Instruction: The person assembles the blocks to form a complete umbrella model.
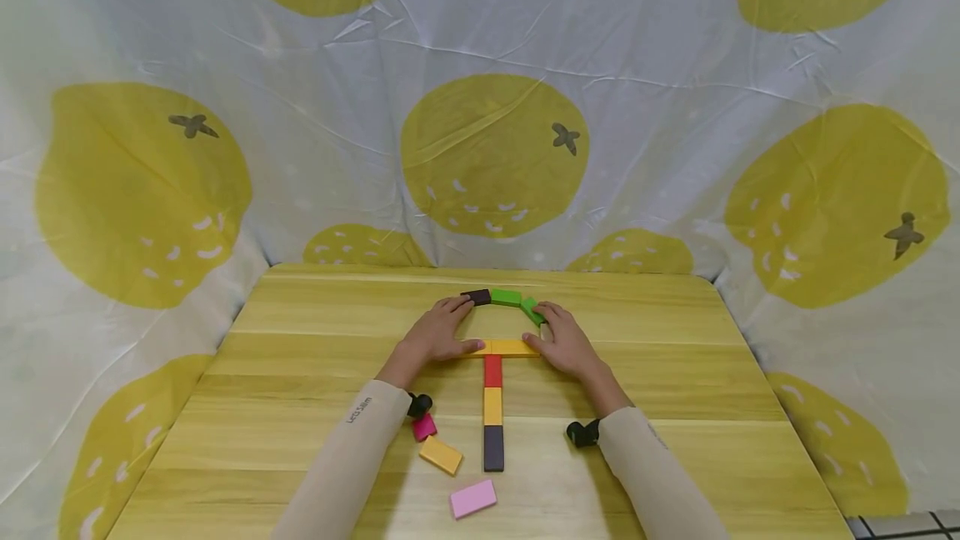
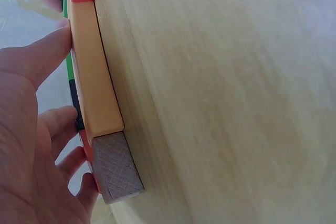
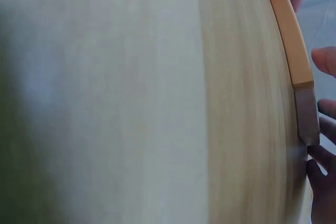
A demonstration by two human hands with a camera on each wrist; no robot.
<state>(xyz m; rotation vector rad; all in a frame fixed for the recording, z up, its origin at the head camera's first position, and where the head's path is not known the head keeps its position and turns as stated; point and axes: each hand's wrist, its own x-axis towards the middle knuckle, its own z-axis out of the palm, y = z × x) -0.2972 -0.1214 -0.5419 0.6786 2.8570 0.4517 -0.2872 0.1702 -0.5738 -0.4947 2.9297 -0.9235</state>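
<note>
Flat toy blocks lie in an umbrella-like outline on the wooden table. Across its middle runs a row of yellow blocks (image 1: pixel 513 347), with a curved row above. My left hand (image 1: pixel 438 332) lies at the left side of the curve, fingertips at a black block (image 1: pixel 477 297) and thumb on the yellow row. In the left wrist view its lower fingers touch a red block (image 2: pixel 86 145), beside a brown block (image 2: pixel 118 169). My right hand (image 1: pixel 566 344) has fingertips at a slanted green block (image 1: pixel 532 311), thumb at the yellow row's right part. Another green block (image 1: pixel 506 297) tops the curve.
Below the row, a red block (image 1: pixel 492 371), a yellow block (image 1: pixel 492 406) and a dark block (image 1: pixel 493 448) form a stem. Loose magenta (image 1: pixel 424 427), yellow (image 1: pixel 441 455) and pink (image 1: pixel 473 499) blocks lie nearer. A lemon-print cloth (image 1: pixel 645 182) hangs behind the table.
</note>
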